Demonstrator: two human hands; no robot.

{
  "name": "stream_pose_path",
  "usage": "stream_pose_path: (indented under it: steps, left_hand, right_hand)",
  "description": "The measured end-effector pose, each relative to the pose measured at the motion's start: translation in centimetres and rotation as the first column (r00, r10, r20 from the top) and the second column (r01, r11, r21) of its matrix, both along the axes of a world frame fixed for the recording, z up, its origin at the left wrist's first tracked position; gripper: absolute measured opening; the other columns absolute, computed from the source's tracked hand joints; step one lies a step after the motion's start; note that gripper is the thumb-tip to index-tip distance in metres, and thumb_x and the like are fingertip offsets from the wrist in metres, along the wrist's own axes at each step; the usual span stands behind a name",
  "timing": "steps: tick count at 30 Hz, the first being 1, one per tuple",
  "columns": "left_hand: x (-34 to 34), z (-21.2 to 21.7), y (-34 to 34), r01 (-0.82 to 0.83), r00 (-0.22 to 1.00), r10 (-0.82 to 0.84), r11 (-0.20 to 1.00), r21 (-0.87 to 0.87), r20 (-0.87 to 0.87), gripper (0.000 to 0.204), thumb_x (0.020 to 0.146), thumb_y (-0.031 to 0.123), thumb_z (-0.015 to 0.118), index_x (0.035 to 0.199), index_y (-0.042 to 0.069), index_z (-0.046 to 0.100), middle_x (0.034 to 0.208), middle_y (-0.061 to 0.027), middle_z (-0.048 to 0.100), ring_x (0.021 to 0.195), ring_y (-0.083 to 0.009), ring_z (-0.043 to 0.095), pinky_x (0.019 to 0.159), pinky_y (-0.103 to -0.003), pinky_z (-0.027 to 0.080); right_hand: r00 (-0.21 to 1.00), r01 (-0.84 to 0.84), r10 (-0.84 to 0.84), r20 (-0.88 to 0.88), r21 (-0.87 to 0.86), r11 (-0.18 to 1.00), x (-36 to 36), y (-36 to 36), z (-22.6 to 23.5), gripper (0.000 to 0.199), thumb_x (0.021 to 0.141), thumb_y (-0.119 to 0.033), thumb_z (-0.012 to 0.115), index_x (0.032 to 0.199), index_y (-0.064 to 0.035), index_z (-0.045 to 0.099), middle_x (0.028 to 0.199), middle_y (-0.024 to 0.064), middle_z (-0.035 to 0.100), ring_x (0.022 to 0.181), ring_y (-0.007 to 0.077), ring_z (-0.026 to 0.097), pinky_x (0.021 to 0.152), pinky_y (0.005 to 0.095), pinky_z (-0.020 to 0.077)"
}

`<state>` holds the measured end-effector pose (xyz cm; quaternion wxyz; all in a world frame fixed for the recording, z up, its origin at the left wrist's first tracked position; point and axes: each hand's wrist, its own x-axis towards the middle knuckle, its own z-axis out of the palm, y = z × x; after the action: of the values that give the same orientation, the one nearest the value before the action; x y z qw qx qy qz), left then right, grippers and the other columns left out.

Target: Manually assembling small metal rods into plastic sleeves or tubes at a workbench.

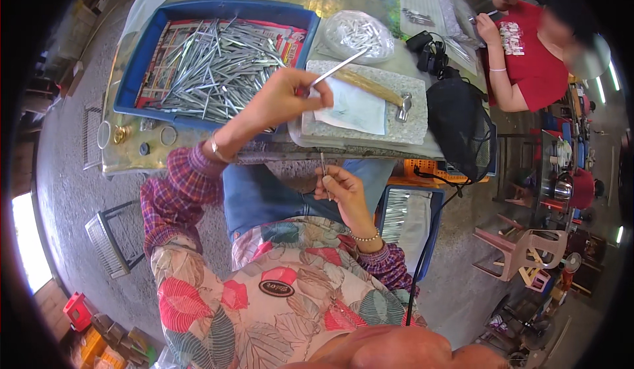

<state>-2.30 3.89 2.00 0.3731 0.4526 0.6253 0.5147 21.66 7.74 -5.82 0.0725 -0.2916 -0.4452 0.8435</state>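
Left hand [284, 98] pinches one metal rod [338, 68] over the desk [277, 149], right hand [340, 187] pinches a thin pin [323, 165] off the edge, so a loose grip probably drops it into the lap.

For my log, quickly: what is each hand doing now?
Left hand: closed on a thin silver metal rod.
Right hand: closed, pinching a small thin metal pin.

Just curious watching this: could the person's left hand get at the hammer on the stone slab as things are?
Probably yes. The left hand, pinching a thin metal rod, hovers at the slab's edge, and nothing lies between it and the hammer; it would need to drop the rod first.
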Motion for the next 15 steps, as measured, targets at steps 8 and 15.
stream_pose_path:
  steps: [8, 15]
  left_hand:
    - [-7.5, -2.5, 11.2, -0.134, 0.779, 0.188, 0.982, 0.135, -0.598, 0.018, 0.073, 0.014, 0.062, 0.09, 0.011, 0.067, 0.072, -0.0086, 0.063, 0.066, -0.0239, 0.06, 0.063, -0.034, 0.047]
    - [-5.8, -5.7, 18.8, 0.007, 0.492, 0.098, 0.993, 0.116, -0.865, 0.023, 0.072, 0.008, 0.055, 0.09, 0.012, 0.067, 0.085, -0.0141, 0.06, 0.084, -0.032, 0.059, 0.071, -0.041, 0.048]
  right_hand:
    - [0.999, -0.034, 0.034, 0.002, -0.043, 0.998, -0.7, -1.8, 0.1, 0.024, 0.09, -0.013, 0.053, 0.108, 0.001, 0.057, 0.082, 0.0018, 0.058, 0.074, 0.0099, 0.058, 0.068, 0.0256, 0.0508]
    - [0.998, 0.049, -0.044, 0.038, -0.128, 0.991, 2.2, -1.5, -2.7, 0.022, 0.09, -0.013, 0.054, 0.107, -0.001, 0.058, 0.081, 0.0027, 0.058, 0.069, 0.0091, 0.057, 0.066, 0.0223, 0.0483]
